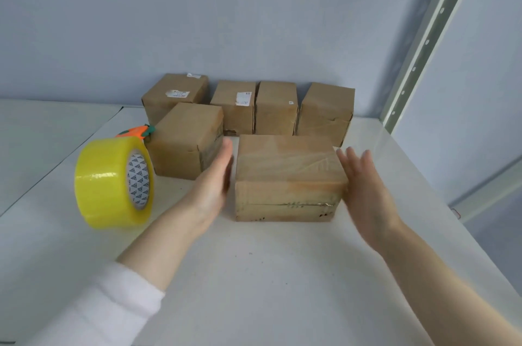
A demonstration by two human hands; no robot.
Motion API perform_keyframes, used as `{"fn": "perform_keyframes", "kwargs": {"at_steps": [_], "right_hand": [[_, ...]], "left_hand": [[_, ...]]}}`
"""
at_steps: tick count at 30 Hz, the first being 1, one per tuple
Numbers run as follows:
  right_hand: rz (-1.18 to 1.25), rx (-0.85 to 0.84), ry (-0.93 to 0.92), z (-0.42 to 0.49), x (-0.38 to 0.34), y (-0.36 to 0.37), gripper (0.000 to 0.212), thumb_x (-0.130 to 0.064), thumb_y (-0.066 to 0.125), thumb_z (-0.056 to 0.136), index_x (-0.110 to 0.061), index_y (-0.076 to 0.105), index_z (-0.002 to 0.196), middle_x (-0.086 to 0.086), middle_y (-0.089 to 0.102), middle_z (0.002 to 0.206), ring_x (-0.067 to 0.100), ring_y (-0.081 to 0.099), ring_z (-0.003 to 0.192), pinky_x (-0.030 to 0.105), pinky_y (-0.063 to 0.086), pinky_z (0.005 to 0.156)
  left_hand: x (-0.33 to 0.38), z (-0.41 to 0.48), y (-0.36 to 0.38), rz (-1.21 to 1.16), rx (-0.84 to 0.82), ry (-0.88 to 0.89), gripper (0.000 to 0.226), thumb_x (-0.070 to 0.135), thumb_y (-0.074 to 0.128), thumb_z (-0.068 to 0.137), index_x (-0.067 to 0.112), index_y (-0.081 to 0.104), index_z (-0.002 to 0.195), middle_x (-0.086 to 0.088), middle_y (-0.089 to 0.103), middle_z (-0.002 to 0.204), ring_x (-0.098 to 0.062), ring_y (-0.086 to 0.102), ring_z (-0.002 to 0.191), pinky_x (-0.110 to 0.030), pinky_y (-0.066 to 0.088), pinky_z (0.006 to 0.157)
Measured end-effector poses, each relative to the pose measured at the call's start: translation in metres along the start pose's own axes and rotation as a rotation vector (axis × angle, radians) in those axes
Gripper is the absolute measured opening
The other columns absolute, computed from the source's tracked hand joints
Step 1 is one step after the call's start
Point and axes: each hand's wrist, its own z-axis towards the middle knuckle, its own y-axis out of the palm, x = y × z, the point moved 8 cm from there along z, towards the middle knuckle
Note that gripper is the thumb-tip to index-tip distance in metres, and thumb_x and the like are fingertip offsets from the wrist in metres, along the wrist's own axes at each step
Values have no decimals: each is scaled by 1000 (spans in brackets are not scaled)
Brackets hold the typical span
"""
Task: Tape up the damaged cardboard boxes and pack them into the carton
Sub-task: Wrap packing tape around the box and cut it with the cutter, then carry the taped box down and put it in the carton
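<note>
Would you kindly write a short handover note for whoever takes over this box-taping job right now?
Hands: the left hand is open and flat beside the left face of the front box. The right hand is open and blurred at its right end. Contact is unclear for both.
Things: the tape roll stands on edge at the left of the table, with an orange tool behind it. A middle box sits behind the left hand, and the back row of four boxes is by the wall.
Done: clear tape shows across the front box's top.
Left: check and tape the others, then pack them all. No carton is in view.
</note>
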Motion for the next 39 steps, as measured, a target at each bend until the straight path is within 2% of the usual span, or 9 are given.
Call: {"fn": "perform_keyframes", "kwargs": {"at_steps": [3,10,14,16,20,25,28,32,39], "right_hand": [[140,-44,60,5,12,19,55,-52,45,89,-27,44,138,-3,54,136,12,51,124,38,39,106],[176,-89,113,17,-4,8,40,-35,48,94,-19,52,130,2,64,123,17,61,112,37,42,102],[183,-129,-121,15,-31,11,46,-14,54,91,-22,46,135,-6,66,119,12,62,109,24,51,85],[84,-145,-315,4,-49,6,64,-2,56,82,-20,37,140,-7,59,127,11,53,120,23,48,91],[-383,-124,-448,-12,-53,7,60,15,54,83,-19,43,132,-3,40,140,8,36,133,39,32,112],[-680,58,-575,-10,-93,18,33,-27,52,93,-22,56,126,-15,43,140,0,22,139,20,22,113],[-993,-47,-540,10,-104,45,50,-35,37,98,-13,35,143,-8,26,153,2,5,143,27,13,117],[-1429,-257,-407,24,-70,63,56,-38,14,100,-13,6,149,-2,0,158,7,-6,144,26,-6,115],[-1393,-411,-400,26,-71,58,78,-57,33,90,-17,1,149,0,-8,158,11,-11,144,38,-8,116]], "left_hand": [[-6,-6,15,-4,53,-35,93,60,66,70,40,18,147,10,40,147,-14,39,134,-46,26,113],[4,11,3,-86,40,-137,32,43,50,91,25,59,116,0,62,122,-18,58,111,-36,45,97],[29,16,3,77,40,98,49,26,57,90,29,40,137,18,61,119,1,61,104,-17,52,77],[49,7,2,251,-17,315,60,14,60,88,34,31,138,27,45,132,14,47,117,-10,45,90],[45,-11,4,764,-80,466,60,20,63,86,49,31,128,17,10,155,7,12,140,-32,20,118],[78,-11,20,998,24,584,60,67,38,78,42,40,133,22,5,152,2,-4,143,-37,9,118],[93,12,50,1228,-38,610,62,53,29,92,26,24,148,23,3,149,19,-14,131,-19,-3,112],[57,38,57,1592,-178,400,56,40,14,101,17,4,150,7,-4,158,0,-8,142,-23,-8,113],[64,33,54,1354,-318,329,69,51,30,94,19,5,150,6,-10,158,0,-13,142,-26,-10,116]]}}
